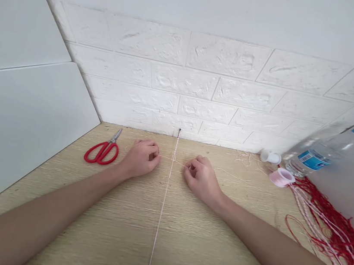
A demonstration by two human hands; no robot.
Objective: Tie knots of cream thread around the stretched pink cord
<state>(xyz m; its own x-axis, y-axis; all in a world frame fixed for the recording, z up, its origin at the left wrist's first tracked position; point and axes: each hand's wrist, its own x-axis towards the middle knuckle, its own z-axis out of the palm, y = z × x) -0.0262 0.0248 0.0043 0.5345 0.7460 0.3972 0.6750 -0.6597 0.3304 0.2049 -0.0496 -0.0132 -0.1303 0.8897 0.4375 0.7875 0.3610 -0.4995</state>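
So, got a left hand [142, 158] and a right hand [203, 177] facing each other over a pale wooden table [111, 237], both bare, both curled in narrow; also got a thin peach thread [178, 162] pinched at each side, stretched nearly straight across the gap; can't really make out the exact fingertip contact on the left, tucked behind curled fingers.

Right at the crossing, spotting a small loop [173, 157] on a straight white cord [160, 217], about midway between both hands; can't tell which strand goes over or under there; can follow the cord from a little dark spot [179, 130] at the foot of the white brick-patterned wall [158, 78], through a short braided stretch [176, 144], past the loop, then out the bottom of the view.

Beyond the right hand, seeing a loose thread end [230, 173] trailing across the table; left of the left hand, red-handled scissors [102, 151], lying apart from the thread, blades toward the wall.

Over at far right, bit of a pile-up; got a white spool [270, 156], a pink spool [282, 178] just beside, a clear blue-capped bottle [317, 157] behind, plus pink braided strands [309, 206] and a tangle of red cords [342, 237].
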